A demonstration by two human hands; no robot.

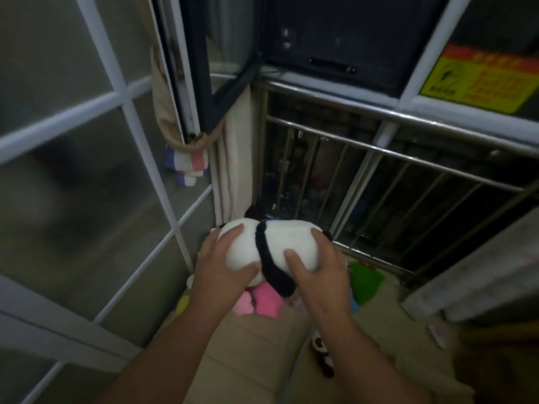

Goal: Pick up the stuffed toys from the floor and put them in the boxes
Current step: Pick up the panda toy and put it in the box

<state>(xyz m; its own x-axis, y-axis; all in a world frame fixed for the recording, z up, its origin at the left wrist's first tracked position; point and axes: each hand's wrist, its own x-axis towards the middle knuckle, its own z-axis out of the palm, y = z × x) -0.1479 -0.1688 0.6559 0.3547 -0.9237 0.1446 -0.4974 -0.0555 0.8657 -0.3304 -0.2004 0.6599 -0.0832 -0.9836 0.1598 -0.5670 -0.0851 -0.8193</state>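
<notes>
I hold the panda toy point(269, 246) in 2 hands, left hand point(224, 263) and right hand point(318, 269) curled around it; I should keep both grips firm until a box is under it.

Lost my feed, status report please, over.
Left hand, right hand both grip panda plush. Pink plush close beneath. Metal railing ahead.

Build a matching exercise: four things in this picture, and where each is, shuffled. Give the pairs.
Things
1. white panda toy
2. pink toys
3. green item
4. yellow sticker

Places
A. high up, upper right
B. gripped by left hand and right hand
C. in view just below the white panda toy
D. low down, right of the right hand

Pairs: 1-B, 2-C, 3-D, 4-A
</notes>
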